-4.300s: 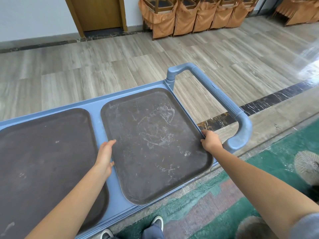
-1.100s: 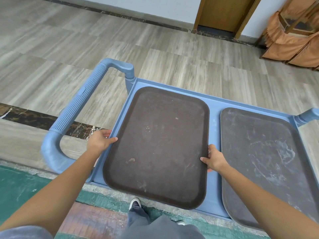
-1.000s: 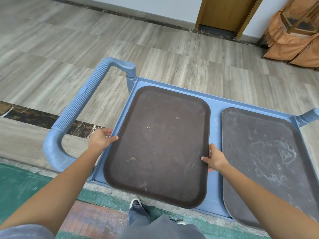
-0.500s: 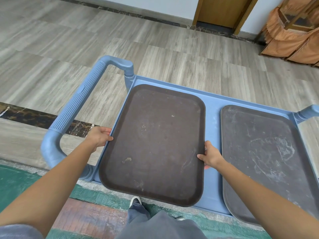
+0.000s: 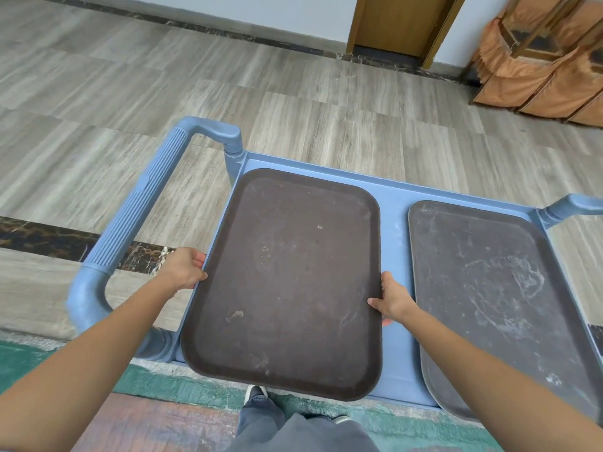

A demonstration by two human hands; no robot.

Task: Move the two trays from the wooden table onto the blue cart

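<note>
A dark brown tray (image 5: 287, 282) is over the left half of the blue cart (image 5: 394, 216), its near edge sticking out past the cart's front rim. My left hand (image 5: 184, 269) grips the tray's left edge and my right hand (image 5: 391, 300) grips its right edge. A second, scuffed grey-brown tray (image 5: 496, 295) lies flat on the cart's right half, untouched.
The cart's ribbed blue handle (image 5: 130, 210) stands left of my left hand; another handle (image 5: 567, 207) shows at the right. Wood-look floor lies beyond, a wooden door (image 5: 398, 24) and orange-draped chairs (image 5: 548, 60) at the back. Green carpet (image 5: 182, 386) and my shoe (image 5: 256, 394) are below.
Four seconds ago my hands were on the scuffed tray; now both hold the brown tray. Over the last second it has slid slightly toward me and to the left.
</note>
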